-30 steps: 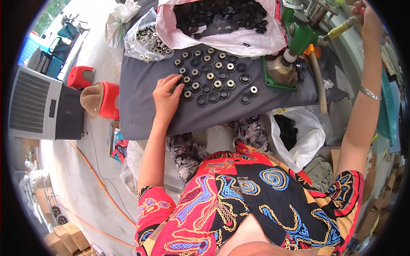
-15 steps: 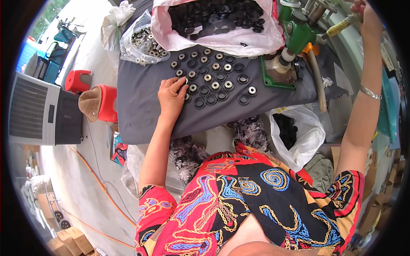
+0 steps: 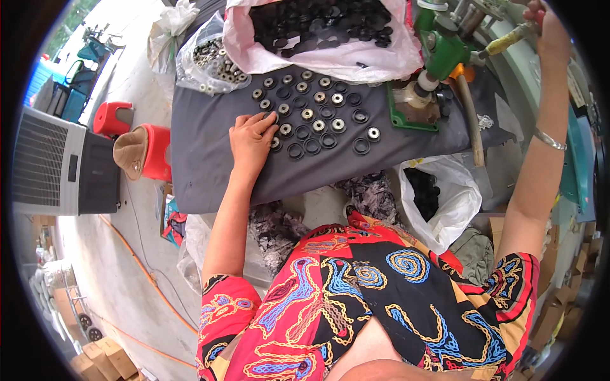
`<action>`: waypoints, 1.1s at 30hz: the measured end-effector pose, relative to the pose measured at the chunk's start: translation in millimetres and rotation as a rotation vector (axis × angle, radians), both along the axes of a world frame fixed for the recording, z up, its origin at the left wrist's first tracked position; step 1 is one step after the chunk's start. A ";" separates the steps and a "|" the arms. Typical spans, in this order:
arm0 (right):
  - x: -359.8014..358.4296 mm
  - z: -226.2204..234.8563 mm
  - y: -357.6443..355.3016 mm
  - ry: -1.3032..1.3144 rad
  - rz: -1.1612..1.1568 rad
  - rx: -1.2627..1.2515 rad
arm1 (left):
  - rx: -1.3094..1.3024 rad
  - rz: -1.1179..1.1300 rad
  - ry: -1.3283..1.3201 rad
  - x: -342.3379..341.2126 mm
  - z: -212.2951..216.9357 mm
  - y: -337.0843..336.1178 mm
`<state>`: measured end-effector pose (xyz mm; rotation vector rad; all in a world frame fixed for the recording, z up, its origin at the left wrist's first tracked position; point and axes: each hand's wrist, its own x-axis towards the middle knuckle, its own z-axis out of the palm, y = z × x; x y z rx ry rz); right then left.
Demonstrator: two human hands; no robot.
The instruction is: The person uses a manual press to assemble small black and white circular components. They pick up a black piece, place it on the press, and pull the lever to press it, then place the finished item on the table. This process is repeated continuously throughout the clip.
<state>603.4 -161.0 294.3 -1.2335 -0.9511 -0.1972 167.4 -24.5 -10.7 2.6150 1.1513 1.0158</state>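
Observation:
On the dark grey cloth my left hand is closed at the left side of the laid-out parts. Its thumb and fingertips meet over a black ring and hide what is between them. Beside it lie several black rings, some with a metal bearing in the middle. My right hand is raised at the upper right, with its fingers wrapped round the red-ended lever of a green hand press. A lever with yellow wrapping reaches from the press toward this hand; the picture's edge partly cuts the hand off.
A white sack of black caps and a clear bag of metal bearings stand at the table's back. A wooden-handled hammer lies right of the press. Below hangs a white bag with black parts. Red stools are at the left.
My left hand has shifted slightly left, and the shiny piece at its fingertips is now hidden. The right hand stays on the lever. The whole view has moved a little.

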 end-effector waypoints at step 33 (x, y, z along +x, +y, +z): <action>17.1 -0.7 1.8 -0.033 -0.017 0.086 | -0.183 -0.400 -0.444 254.1 27.0 -78.3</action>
